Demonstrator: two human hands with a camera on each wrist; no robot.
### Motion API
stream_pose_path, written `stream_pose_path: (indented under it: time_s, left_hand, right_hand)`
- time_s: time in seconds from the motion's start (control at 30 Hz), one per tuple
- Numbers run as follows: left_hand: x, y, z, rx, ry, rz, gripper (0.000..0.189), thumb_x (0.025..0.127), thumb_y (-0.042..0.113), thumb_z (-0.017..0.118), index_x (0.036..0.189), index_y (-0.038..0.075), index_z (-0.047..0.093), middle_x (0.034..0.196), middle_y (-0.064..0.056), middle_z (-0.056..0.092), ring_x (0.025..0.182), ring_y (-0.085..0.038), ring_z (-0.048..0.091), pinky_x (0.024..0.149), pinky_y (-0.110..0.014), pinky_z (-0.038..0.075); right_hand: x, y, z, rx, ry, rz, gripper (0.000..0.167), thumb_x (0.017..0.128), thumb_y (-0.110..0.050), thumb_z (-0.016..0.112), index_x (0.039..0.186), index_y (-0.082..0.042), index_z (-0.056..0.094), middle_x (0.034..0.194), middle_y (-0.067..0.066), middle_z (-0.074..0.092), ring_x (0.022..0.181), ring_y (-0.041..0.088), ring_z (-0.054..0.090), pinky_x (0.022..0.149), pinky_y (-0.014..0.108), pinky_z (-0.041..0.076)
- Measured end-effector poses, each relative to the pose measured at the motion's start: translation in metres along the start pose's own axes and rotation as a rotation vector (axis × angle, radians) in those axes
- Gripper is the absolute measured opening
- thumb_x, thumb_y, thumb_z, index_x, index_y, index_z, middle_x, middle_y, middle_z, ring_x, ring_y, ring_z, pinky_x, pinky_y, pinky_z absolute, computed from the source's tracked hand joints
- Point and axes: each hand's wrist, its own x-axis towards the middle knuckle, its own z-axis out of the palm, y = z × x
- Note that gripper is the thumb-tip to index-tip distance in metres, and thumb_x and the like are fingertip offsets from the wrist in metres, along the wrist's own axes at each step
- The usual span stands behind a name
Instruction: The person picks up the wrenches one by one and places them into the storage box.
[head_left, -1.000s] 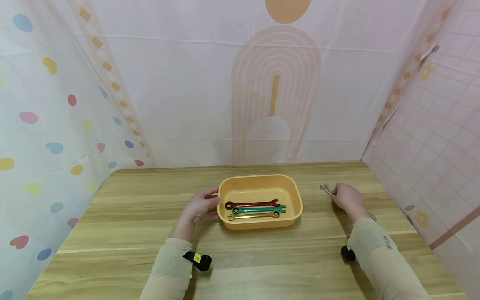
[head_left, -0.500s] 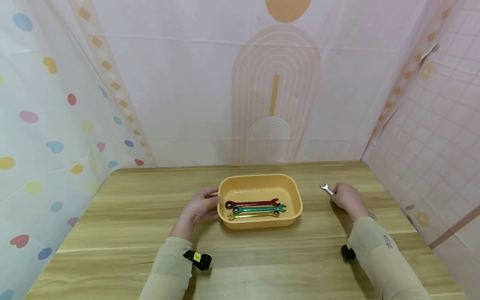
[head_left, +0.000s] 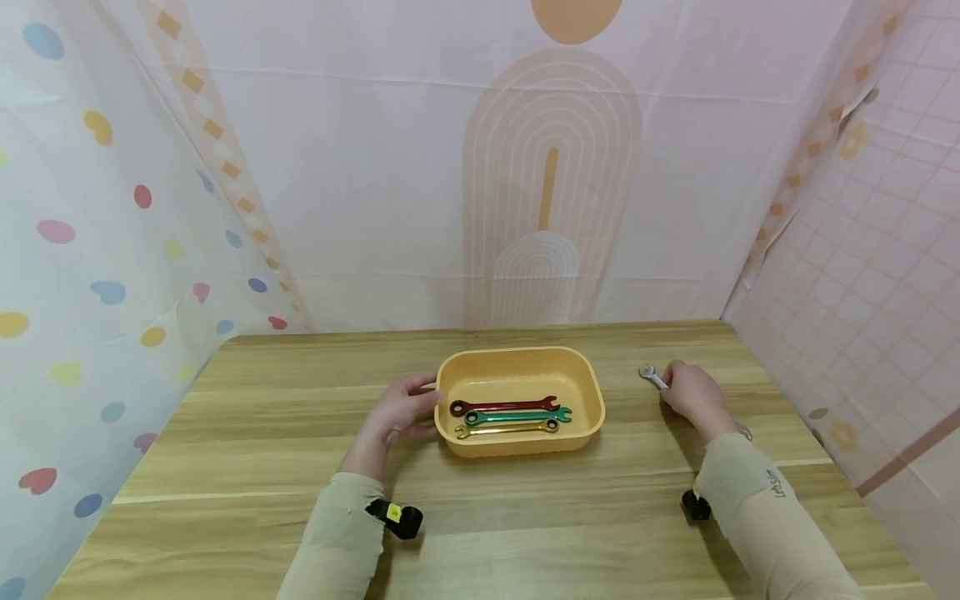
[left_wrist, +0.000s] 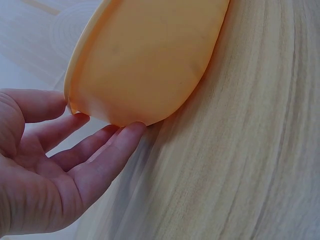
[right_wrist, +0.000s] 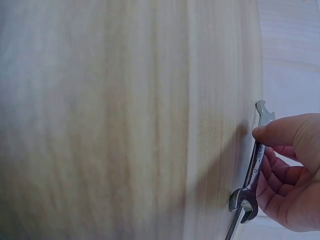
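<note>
A yellow plastic bin [head_left: 520, 450] stands mid-table, with a red wrench [head_left: 510, 407], a green wrench [head_left: 517, 417] and a gold wrench [head_left: 504, 429] lying side by side in it. My left hand [head_left: 405, 408] holds the bin's left end. In the left wrist view the thumb is at the rim and the fingertips [left_wrist: 135, 130] touch the outer wall. Right of the bin, my right hand [head_left: 693, 396] pinches a silver open-ended wrench [head_left: 651, 377] between thumb and fingers. Both open ends of this wrench [right_wrist: 245, 200] show in the right wrist view; the grip covers its middle.
The wooden table [head_left: 525, 525] ends at a back edge just behind the bin. A patterned cloth [head_left: 375, 208] hangs behind it, with further cloths at both sides. A black camera [head_left: 405, 522] is strapped to the left sleeve, another [head_left: 696, 505] to the right.
The silver wrench has turned slightly in my right hand, which has shifted a little toward the far edge. My left hand, the bin and the wrenches inside look unchanged.
</note>
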Motion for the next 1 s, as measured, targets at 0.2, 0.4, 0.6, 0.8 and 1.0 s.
stream_pose_path:
  time_s: [0.2, 0.4, 0.6, 0.8, 1.0]
  left_hand:
    - [-0.0001, 0.0008, -0.0002, 0.000, -0.002, -0.002, 0.052, 0.101, 0.005, 0.054, 0.150, 0.000, 0.038, 0.141, -0.029, 0.045, 0.103, -0.032, 0.062, 0.072, -0.040, 0.059]
    - [-0.0008, 0.0002, 0.0001, 0.006, -0.002, -0.002, 0.052, 0.101, 0.006, 0.054, 0.150, 0.000, 0.038, 0.141, -0.029, 0.045, 0.105, -0.033, 0.061, 0.072, -0.041, 0.058]
    - [-0.0007, 0.0003, 0.0011, 0.001, -0.006, -0.001, 0.052, 0.100, 0.006, 0.055, 0.150, 0.001, 0.039, 0.141, -0.029, 0.046, 0.100, -0.031, 0.063, 0.071, -0.040, 0.058]
    - [-0.0002, 0.0003, 0.0022, 0.005, -0.005, 0.003, 0.052, 0.100, 0.005, 0.055, 0.150, 0.001, 0.040, 0.141, -0.029, 0.046, 0.097, -0.029, 0.064, 0.071, -0.040, 0.058]
    - [-0.0005, -0.0009, 0.0028, 0.012, 0.000, -0.001, 0.052, 0.100, 0.005, 0.055, 0.149, 0.001, 0.040, 0.141, -0.028, 0.046, 0.100, -0.030, 0.063, 0.072, -0.041, 0.058]
  right_hand:
    - [-0.0002, -0.0035, 0.0008, 0.003, 0.008, -0.001, 0.008, 0.085, -0.005, 0.060, 0.092, -0.002, 0.057, 0.079, 0.010, 0.060, 0.073, 0.030, 0.056, 0.066, 0.045, 0.045]
    - [-0.0019, -0.0042, 0.0011, 0.004, 0.026, -0.021, 0.009, 0.086, -0.005, 0.061, 0.093, -0.003, 0.056, 0.081, 0.010, 0.061, 0.075, 0.029, 0.057, 0.065, 0.045, 0.045]
    - [-0.0022, -0.0018, 0.0022, 0.011, 0.047, -0.033, 0.009, 0.085, -0.005, 0.062, 0.092, -0.004, 0.057, 0.083, 0.010, 0.065, 0.076, 0.029, 0.059, 0.065, 0.045, 0.046]
    - [-0.0018, 0.0013, 0.0050, 0.022, 0.041, -0.047, 0.009, 0.086, -0.005, 0.063, 0.092, -0.004, 0.056, 0.085, 0.011, 0.066, 0.075, 0.028, 0.060, 0.065, 0.043, 0.046]
    - [-0.0044, 0.0010, 0.0047, 0.050, 0.025, -0.040, 0.011, 0.087, -0.005, 0.064, 0.095, -0.002, 0.056, 0.088, 0.013, 0.066, 0.074, 0.027, 0.059, 0.065, 0.043, 0.046]
